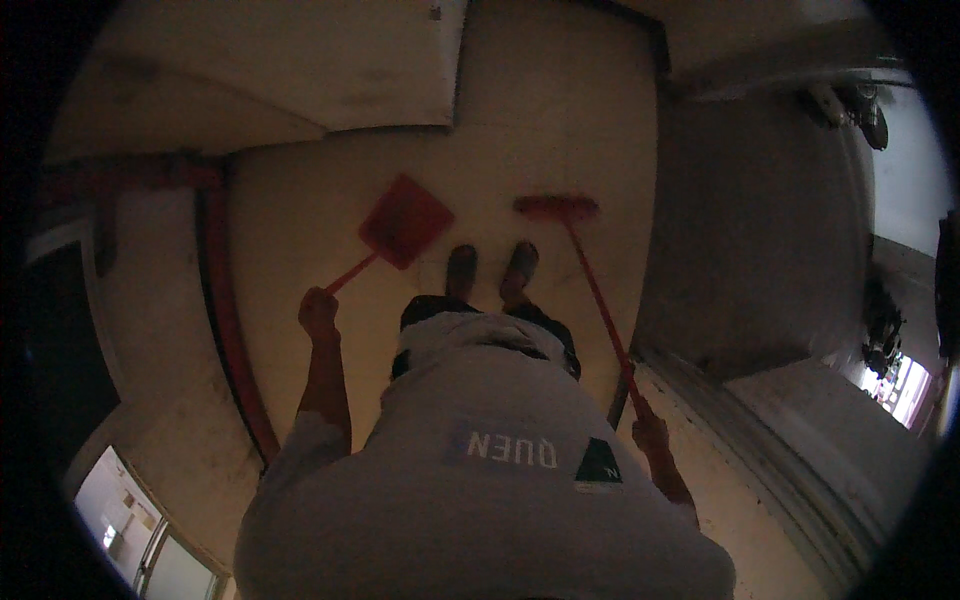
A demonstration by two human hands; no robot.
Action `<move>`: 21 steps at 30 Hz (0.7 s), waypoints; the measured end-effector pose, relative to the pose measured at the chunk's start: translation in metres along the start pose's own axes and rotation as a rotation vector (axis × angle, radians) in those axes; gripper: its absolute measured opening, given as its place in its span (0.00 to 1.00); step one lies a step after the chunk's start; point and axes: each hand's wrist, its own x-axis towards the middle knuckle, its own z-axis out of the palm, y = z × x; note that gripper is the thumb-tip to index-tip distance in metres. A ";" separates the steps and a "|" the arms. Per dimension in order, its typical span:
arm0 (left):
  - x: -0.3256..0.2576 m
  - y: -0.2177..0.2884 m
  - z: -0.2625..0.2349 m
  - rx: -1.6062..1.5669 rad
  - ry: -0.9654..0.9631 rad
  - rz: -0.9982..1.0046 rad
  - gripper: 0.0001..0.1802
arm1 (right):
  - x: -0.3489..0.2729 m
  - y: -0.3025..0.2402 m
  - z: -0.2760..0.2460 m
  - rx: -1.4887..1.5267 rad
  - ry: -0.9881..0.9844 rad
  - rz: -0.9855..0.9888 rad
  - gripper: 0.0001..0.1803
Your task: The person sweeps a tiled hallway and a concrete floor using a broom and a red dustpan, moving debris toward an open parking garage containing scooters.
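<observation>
My left hand (319, 312) is closed round the handle of a red long-handled dustpan (407, 222). The square pan lies ahead and to the left of my feet, turned cornerwise; whether it touches the floor I cannot tell. On the other side, my right hand (650, 432) grips the upper part of a red broom handle. That broom (558, 208) slants away from me, its wide red head in front of my right foot. A gap of floor separates the broom head from the dustpan. Any dirt on the pan is too dim to make out.
Pale floor (500, 150) runs ahead between walls. A light panel or cabinet (390, 80) juts in at the far left. Red trim (225, 320) follows the left wall's base. To the right stands a grey wall (750, 230), with a ledge (740, 440) nearer me. The light is dim.
</observation>
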 end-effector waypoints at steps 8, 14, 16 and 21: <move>0.005 -0.001 -0.029 -0.964 -0.068 -0.420 0.12 | 0.064 -0.020 0.021 0.042 0.229 -0.184 0.26; -0.004 -0.052 -0.034 -0.515 -0.037 -0.119 0.10 | 0.170 -0.220 -0.097 0.076 0.487 -0.535 0.35; 0.011 -0.087 -0.045 -0.078 -0.068 0.069 0.10 | 0.208 -0.250 -0.110 -0.085 0.489 -0.464 0.32; -0.006 -0.041 -0.069 -0.779 0.031 -0.462 0.11 | 0.183 -0.260 -0.121 -0.296 0.336 -0.441 0.32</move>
